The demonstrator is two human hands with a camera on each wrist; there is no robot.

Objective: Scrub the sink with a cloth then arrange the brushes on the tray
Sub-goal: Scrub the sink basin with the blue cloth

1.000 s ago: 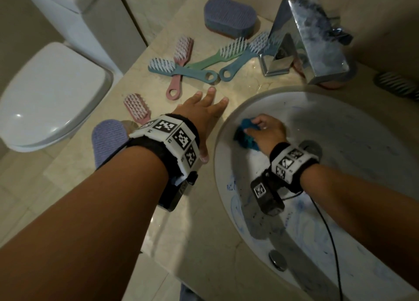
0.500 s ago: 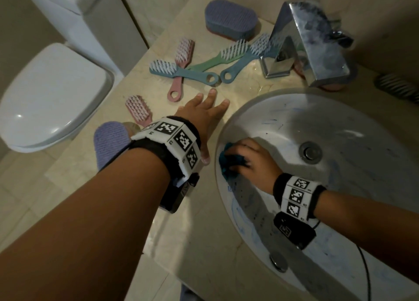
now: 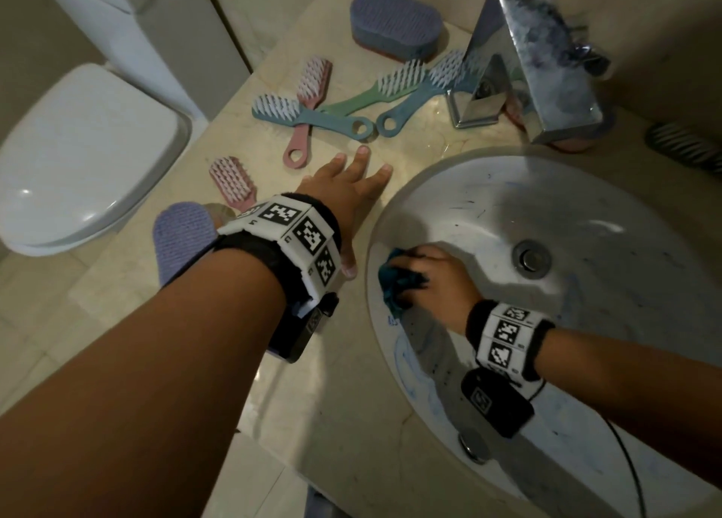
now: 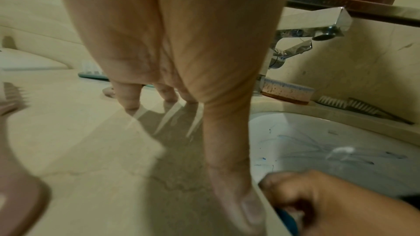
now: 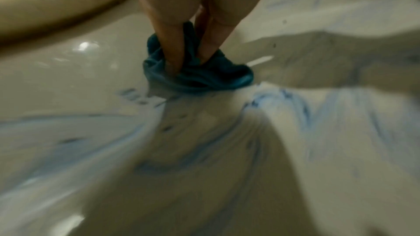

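My right hand (image 3: 433, 279) grips a bunched teal cloth (image 3: 394, 283) and presses it against the left inner wall of the white sink (image 3: 586, 213), which carries blue smears. In the right wrist view my fingers (image 5: 172, 42) dig into the cloth (image 5: 200, 76). My left hand (image 3: 347, 189) lies flat with spread fingers on the marble counter (image 3: 218, 361) beside the sink rim; the left wrist view shows its fingers (image 4: 127, 96) on the stone. Several brushes lie behind it: a pink one (image 3: 308, 99), a teal one (image 3: 297, 115), a green one (image 3: 375, 91), a blue one (image 3: 426, 91) and a short pink one (image 3: 232, 181).
A chrome faucet (image 3: 531, 56) stands behind the sink, with a sponge (image 4: 286, 92) at its base. A purple pad (image 3: 394, 25) lies at the counter's back, another purple pad (image 3: 179, 236) near its left edge. A dark brush (image 3: 683, 142) sits far right. A toilet (image 3: 78, 154) stands left.
My right hand has slid the cloth down the sink's left wall, from near the upper rim toward me. The left hand has stayed flat on the counter.
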